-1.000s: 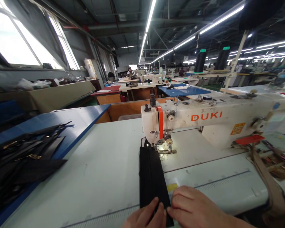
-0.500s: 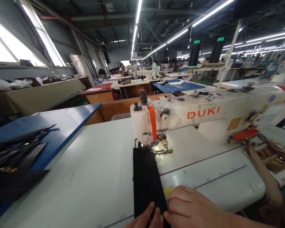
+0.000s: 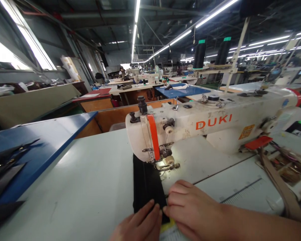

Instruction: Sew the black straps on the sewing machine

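A black fabric strip (image 3: 147,184) lies on the pale table of a sewing machine (image 3: 185,124) marked DUKI, its far end running under the machine head beside the lit needle area. My left hand (image 3: 140,222) rests on the strip's near end, fingers stretched out and pressing it flat; its thumb is out of sight. On the strip's right edge, my right hand (image 3: 190,207) has its fingers curled, pinching the fabric close to the left fingertips. A yellow patch (image 3: 167,226) on the table shows between the hands.
At the left, a blue table (image 3: 47,144) carries dark cut pieces (image 3: 7,174). Thread cones (image 3: 200,55) stand on a rack behind the machine. A tray of small parts (image 3: 289,170) and a beige strap (image 3: 278,180) are at the right.
The strip has moved forward under the machine head, and both hands have gone with it towards the needle. The camera view has shifted slightly to the right.
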Demonstrator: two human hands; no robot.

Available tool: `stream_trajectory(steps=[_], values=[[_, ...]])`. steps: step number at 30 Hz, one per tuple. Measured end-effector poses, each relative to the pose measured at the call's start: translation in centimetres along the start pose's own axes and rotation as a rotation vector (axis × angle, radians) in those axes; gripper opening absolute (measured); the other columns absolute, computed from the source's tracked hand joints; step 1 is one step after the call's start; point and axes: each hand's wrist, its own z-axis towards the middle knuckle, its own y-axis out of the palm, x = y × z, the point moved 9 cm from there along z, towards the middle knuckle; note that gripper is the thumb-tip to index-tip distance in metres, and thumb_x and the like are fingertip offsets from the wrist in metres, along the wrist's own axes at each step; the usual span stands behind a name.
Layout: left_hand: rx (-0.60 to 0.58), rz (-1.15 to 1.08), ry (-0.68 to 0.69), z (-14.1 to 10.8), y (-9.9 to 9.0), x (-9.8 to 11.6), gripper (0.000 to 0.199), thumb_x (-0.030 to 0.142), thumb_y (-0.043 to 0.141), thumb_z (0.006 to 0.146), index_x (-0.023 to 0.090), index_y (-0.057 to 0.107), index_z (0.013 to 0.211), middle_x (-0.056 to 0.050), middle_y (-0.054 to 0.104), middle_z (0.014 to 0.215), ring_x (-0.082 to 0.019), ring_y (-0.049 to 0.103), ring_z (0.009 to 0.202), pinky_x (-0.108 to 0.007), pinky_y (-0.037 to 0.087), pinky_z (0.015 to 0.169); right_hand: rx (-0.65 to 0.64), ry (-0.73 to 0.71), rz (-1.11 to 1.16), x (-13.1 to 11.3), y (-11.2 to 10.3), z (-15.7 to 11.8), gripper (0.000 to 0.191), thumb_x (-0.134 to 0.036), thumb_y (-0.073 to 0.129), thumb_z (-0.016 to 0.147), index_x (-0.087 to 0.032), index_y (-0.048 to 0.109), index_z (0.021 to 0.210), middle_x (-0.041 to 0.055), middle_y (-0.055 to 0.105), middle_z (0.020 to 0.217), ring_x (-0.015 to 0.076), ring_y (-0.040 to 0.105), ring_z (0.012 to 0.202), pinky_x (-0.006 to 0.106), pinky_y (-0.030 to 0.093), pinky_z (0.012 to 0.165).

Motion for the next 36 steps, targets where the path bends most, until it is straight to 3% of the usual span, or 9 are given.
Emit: stream_trajectory(steps=[4, 8, 14, 19, 24, 31, 33, 36], values=[[0.101, -0.041, 0.015, 0.2, 0.2, -1.8, 0.035, 0.013, 0.033, 0.099, 0.012, 0.067, 0.108, -0.009, 0.071, 0.105, -0.021, 0.067, 0.104, -0.024, 0.059, 0.082, 0.038, 0.013, -0.014, 1.7, 0.2, 1.0, 0.016, -0.018, 0.048, 0.088, -0.016, 0.062, 0.095, 0.0042, 0.058, 0.08, 0.0198, 0.047, 0.083, 0.034, 0.037, 0.084], [0.016, -0.075, 0.013, 0.9, 1.3, -3.6, 0.033, 0.015, 0.036, 0.099, 0.011, 0.064, 0.116, -0.01, 0.07, 0.109, -0.02, 0.063, 0.112, -0.024, 0.056, 0.09, 0.069, 0.045, -0.043, 3.4, 0.4, 1.9, 0.016, -0.019, 0.047, 0.09, -0.017, 0.062, 0.094, 0.0043, 0.058, 0.081, 0.0204, 0.048, 0.085, 0.036, 0.035, 0.089], [0.064, -0.097, -0.025, 2.5, 0.7, -6.2, 0.032, 0.02, 0.035, 0.102, 0.014, 0.065, 0.11, -0.007, 0.072, 0.103, -0.017, 0.068, 0.103, -0.022, 0.056, 0.088, 0.103, 0.204, -0.053, 5.6, 0.3, 2.9, 0.017, -0.017, 0.049, 0.087, -0.019, 0.061, 0.099, 0.0024, 0.061, 0.084, 0.0189, 0.05, 0.083, 0.035, 0.033, 0.09], [0.057, -0.054, -0.046, 3.1, 1.5, -8.4, 0.03, 0.027, 0.038, 0.101, 0.015, 0.065, 0.108, -0.008, 0.072, 0.106, -0.017, 0.07, 0.098, -0.023, 0.055, 0.088, 0.119, 0.234, -0.1, 5.9, 0.6, 3.0, 0.013, -0.016, 0.05, 0.082, -0.018, 0.061, 0.09, 0.0036, 0.061, 0.082, 0.02, 0.05, 0.082, 0.034, 0.036, 0.086], [0.066, -0.08, -0.103, 3.7, 1.7, -9.6, 0.035, 0.029, 0.032, 0.103, 0.017, 0.065, 0.103, -0.006, 0.073, 0.097, -0.015, 0.073, 0.083, -0.019, 0.059, 0.076, 0.175, 0.206, -0.114, 5.8, 0.3, 2.8, 0.01, -0.016, 0.052, 0.077, -0.019, 0.06, 0.081, 0.0028, 0.058, 0.075, 0.0195, 0.046, 0.076, 0.033, 0.038, 0.078], [0.051, -0.036, -0.093, 4.5, -0.1, -8.7, 0.042, 0.026, 0.027, 0.104, 0.014, 0.066, 0.094, -0.008, 0.074, 0.092, -0.016, 0.073, 0.082, -0.023, 0.059, 0.078, 0.338, 0.194, -0.056, 5.7, -0.9, 1.8, 0.02, -0.01, 0.047, 0.081, -0.019, 0.063, 0.088, 0.0038, 0.055, 0.074, 0.0203, 0.045, 0.076, 0.033, 0.038, 0.073], [0.02, -0.023, -0.087, 2.8, -1.3, -7.5, 0.039, 0.024, 0.029, 0.103, 0.013, 0.066, 0.098, -0.008, 0.074, 0.094, -0.016, 0.072, 0.089, -0.022, 0.057, 0.085, 0.399, 0.189, -0.031, 5.4, -1.4, 1.3, 0.023, -0.008, 0.045, 0.083, -0.019, 0.064, 0.088, 0.0039, 0.053, 0.074, 0.0203, 0.045, 0.076, 0.033, 0.039, 0.071], [-0.071, -0.06, -0.042, -2.4, -3.0, -3.4, 0.032, 0.02, 0.034, 0.102, 0.013, 0.064, 0.109, -0.008, 0.073, 0.107, -0.017, 0.067, 0.106, -0.02, 0.051, 0.094, 0.428, 0.144, -0.015, 4.8, -1.7, 0.8, 0.025, -0.006, 0.042, 0.086, -0.018, 0.064, 0.086, 0.0041, 0.052, 0.073, 0.0203, 0.045, 0.075, 0.033, 0.039, 0.071]])
